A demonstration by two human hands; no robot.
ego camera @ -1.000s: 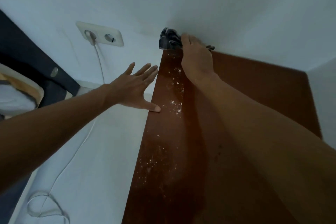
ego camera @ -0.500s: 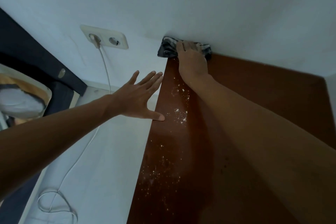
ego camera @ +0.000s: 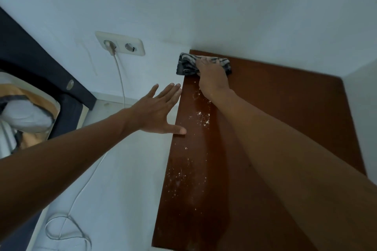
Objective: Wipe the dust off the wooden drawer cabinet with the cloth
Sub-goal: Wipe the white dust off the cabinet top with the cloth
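The reddish-brown wooden top of the drawer cabinet [ego camera: 285, 112] fills the right half of the head view, set into a corner of white walls. White dust specks [ego camera: 201, 117] lie along its left strip. A dark grey-and-white patterned cloth [ego camera: 186, 64] sits at the far left corner against the wall. My right hand [ego camera: 213, 76] presses flat on the cloth, fingers over it. My left hand [ego camera: 157, 108] is spread open beside the cabinet's left edge, its thumb tip touching the top, holding nothing.
A white double wall socket [ego camera: 122, 44] holds a plug whose white cable [ego camera: 120, 83] runs down to a coil on the pale floor [ego camera: 67, 230]. A dark bed frame [ego camera: 40, 63] with bedding [ego camera: 24, 112] stands at the left. White walls close the cabinet at back and right.
My right hand has flattened the cloth against the back wall and spread it to the right. My left hand keeps its spread pose at the cabinet's left edge.
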